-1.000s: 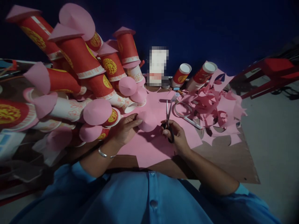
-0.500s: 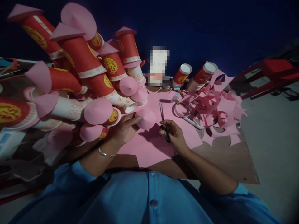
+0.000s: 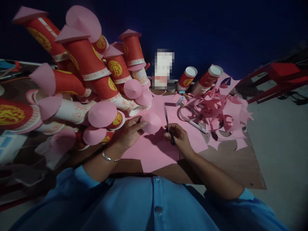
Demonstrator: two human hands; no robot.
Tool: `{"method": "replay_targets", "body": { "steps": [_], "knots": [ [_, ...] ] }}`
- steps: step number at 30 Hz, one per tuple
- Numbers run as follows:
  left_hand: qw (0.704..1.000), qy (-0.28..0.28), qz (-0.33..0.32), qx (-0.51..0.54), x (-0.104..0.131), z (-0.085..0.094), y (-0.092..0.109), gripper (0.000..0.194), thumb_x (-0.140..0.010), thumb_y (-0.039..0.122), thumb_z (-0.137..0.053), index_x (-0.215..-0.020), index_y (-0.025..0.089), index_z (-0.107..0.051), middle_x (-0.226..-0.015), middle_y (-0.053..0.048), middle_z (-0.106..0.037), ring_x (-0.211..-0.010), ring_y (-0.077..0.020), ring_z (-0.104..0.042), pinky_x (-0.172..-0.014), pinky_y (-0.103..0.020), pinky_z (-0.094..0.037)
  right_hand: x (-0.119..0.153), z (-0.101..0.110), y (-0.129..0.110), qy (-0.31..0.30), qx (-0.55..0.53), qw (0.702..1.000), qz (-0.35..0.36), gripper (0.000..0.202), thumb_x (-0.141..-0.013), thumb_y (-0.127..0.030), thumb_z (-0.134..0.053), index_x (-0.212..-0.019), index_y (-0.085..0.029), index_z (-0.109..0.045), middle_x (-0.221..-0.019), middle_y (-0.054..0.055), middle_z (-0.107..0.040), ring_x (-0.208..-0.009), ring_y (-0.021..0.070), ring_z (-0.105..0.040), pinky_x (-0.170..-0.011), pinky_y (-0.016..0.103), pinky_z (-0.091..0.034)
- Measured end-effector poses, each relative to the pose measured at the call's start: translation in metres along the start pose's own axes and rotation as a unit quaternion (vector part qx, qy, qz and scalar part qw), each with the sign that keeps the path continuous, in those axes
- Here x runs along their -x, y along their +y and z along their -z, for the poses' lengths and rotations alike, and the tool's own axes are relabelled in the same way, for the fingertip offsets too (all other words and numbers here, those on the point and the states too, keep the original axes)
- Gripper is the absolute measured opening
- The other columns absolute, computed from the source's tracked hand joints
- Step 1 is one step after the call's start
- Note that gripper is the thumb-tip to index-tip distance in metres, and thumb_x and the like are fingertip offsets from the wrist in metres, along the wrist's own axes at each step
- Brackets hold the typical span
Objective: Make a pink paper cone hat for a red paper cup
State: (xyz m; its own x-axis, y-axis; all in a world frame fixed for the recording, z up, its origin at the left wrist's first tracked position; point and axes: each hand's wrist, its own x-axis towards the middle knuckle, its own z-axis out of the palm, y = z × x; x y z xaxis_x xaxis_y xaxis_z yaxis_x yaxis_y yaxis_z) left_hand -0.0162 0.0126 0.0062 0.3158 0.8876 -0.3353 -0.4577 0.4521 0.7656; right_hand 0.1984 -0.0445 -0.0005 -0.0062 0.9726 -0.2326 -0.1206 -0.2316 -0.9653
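My left hand (image 3: 131, 133) pinches the left edge of a pink paper cone (image 3: 152, 123), a shallow round one with its tip towards me. In my right hand (image 3: 179, 138) is a pair of scissors (image 3: 166, 117) with dark handles, its blades pointing away from me and looking nearly closed. The blades stand just right of the cone, apart from it. Beneath both hands lies a large pink paper sheet (image 3: 158, 155) with cut edges. Left of my left hand, paper cups with pink cone tops (image 3: 102, 114) lie close by.
Red-wrapped paper cups with pink cones (image 3: 77, 54) are stacked high on the left. Pink paper scraps (image 3: 216, 109) heap on the right, beside a tape roll (image 3: 189, 113). Two red-wrapped cups (image 3: 187, 78) stand at the back. A red stool (image 3: 276, 75) is beyond the wooden table (image 3: 243, 168).
The cone and my left hand have shifted very slightly right, and the cone has turned a little. My right hand keeps the scissors in nearly the same place. The whole view has moved slightly.
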Motion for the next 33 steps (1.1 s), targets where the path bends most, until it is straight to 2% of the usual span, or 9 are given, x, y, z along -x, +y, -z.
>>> {"method": "replay_targets", "body": {
  "steps": [5, 10, 13, 17, 20, 23, 27, 30, 33],
  "knots": [
    [1.0, 0.004, -0.001, -0.006, -0.001, 0.001, -0.001, 0.035, -0.065, 0.032, -0.094, -0.087, 0.018, -0.071, -0.083, 0.0, -0.07, -0.075, -0.0142, -0.061, -0.072, -0.027, -0.049, -0.002, 0.002, 0.002, 0.022, 0.032, 0.999, 0.016, 0.049, -0.071, -0.049, -0.091, -0.102, -0.025, -0.062, -0.071, -0.006, -0.059, -0.061, 0.0125, -0.052, -0.055, 0.025, -0.04],
    [1.0, 0.012, 0.005, -0.02, -0.003, 0.003, -0.003, 0.036, -0.064, 0.033, -0.095, -0.081, 0.018, -0.067, -0.076, 0.002, -0.065, -0.07, -0.0116, -0.056, -0.062, -0.022, -0.041, -0.008, 0.007, 0.009, 0.087, 0.13, 0.986, 0.063, 0.044, -0.072, -0.047, -0.088, -0.097, -0.025, -0.058, -0.064, -0.009, -0.056, -0.056, 0.012, -0.047, -0.054, 0.025, -0.037],
    [0.999, 0.003, 0.007, -0.035, -0.005, 0.004, -0.005, 0.039, -0.062, 0.035, -0.095, -0.081, 0.018, -0.065, -0.076, 0.002, -0.064, -0.069, -0.0117, -0.055, -0.062, -0.023, -0.041, -0.012, 0.01, 0.012, 0.106, 0.21, 0.968, 0.09, 0.039, -0.075, -0.047, -0.083, -0.098, -0.025, -0.06, -0.067, -0.007, -0.06, -0.058, 0.0144, -0.053, -0.058, 0.027, -0.041],
    [0.998, -0.006, 0.009, -0.069, -0.006, 0.002, -0.005, 0.044, -0.06, 0.04, -0.095, -0.084, 0.017, -0.066, -0.078, 0.001, -0.065, -0.072, -0.0129, -0.056, -0.064, -0.023, -0.044, -0.016, 0.011, 0.01, 0.094, 0.31, 0.939, 0.116, 0.034, -0.082, -0.043, -0.071, -0.109, -0.024, -0.062, -0.086, 0.001, -0.074, -0.073, 0.0201, -0.067, -0.066, 0.03, -0.047],
    [0.996, -0.013, 0.008, -0.086, -0.006, 0.001, -0.004, 0.048, -0.059, 0.043, -0.096, -0.084, 0.017, -0.066, -0.08, 0.001, -0.065, -0.075, -0.0143, -0.058, -0.067, -0.025, -0.047, -0.016, 0.013, 0.002, 0.098, 0.448, 0.883, 0.102, 0.027, -0.09, -0.037, -0.062, -0.114, -0.024, -0.063, -0.093, 0.005, -0.078, -0.082, 0.0244, -0.073, -0.069, 0.031, -0.048],
    [0.995, -0.025, 0.008, -0.098, -0.006, 0.002, -0.005, 0.048, -0.059, 0.045, -0.096, -0.084, 0.017, -0.065, -0.083, 0.0, -0.066, -0.076, -0.015, -0.058, -0.068, -0.027, -0.05, -0.013, 0.018, -0.012, 0.078, 0.591, 0.8, 0.063, 0.027, -0.094, -0.033, -0.061, -0.119, -0.023, -0.065, -0.099, 0.009, -0.081, -0.089, 0.0282, -0.075, -0.07, 0.031, -0.048],
    [0.992, -0.04, -0.005, -0.117, -0.008, 0.005, -0.01, 0.049, -0.059, 0.046, -0.096, -0.082, 0.017, -0.064, -0.081, 0.001, -0.064, -0.076, -0.0146, -0.057, -0.071, -0.028, -0.052, -0.006, 0.029, -0.035, 0.028, 0.71, 0.701, 0.063, 0.034, -0.095, -0.026, -0.064, -0.127, -0.017, -0.064, -0.123, 0.018, -0.078, -0.111, 0.0324, -0.074, -0.084, 0.034, -0.052],
    [0.99, -0.05, -0.016, -0.128, -0.009, 0.008, -0.013, 0.05, -0.059, 0.047, -0.097, -0.081, 0.016, -0.064, -0.081, 0.001, -0.063, -0.076, -0.0141, -0.056, -0.072, -0.028, -0.052, -0.003, 0.037, -0.049, -0.009, 0.752, 0.657, 0.047, 0.043, -0.097, -0.027, -0.063, -0.138, -0.015, -0.06, -0.134, 0.021, -0.073, -0.12, 0.0341, -0.071, -0.088, 0.036, -0.053],
    [0.99, -0.057, -0.025, -0.124, -0.009, 0.007, -0.012, 0.051, -0.058, 0.048, -0.098, -0.08, 0.016, -0.064, -0.081, 0.001, -0.063, -0.077, -0.0137, -0.056, -0.071, -0.027, -0.05, -0.004, 0.042, -0.06, -0.046, 0.77, 0.636, 0.038, 0.05, -0.098, -0.027, -0.062, -0.145, -0.014, -0.056, -0.143, 0.022, -0.067, -0.131, 0.0347, -0.066, -0.092, 0.037, -0.055]
  ]
}}
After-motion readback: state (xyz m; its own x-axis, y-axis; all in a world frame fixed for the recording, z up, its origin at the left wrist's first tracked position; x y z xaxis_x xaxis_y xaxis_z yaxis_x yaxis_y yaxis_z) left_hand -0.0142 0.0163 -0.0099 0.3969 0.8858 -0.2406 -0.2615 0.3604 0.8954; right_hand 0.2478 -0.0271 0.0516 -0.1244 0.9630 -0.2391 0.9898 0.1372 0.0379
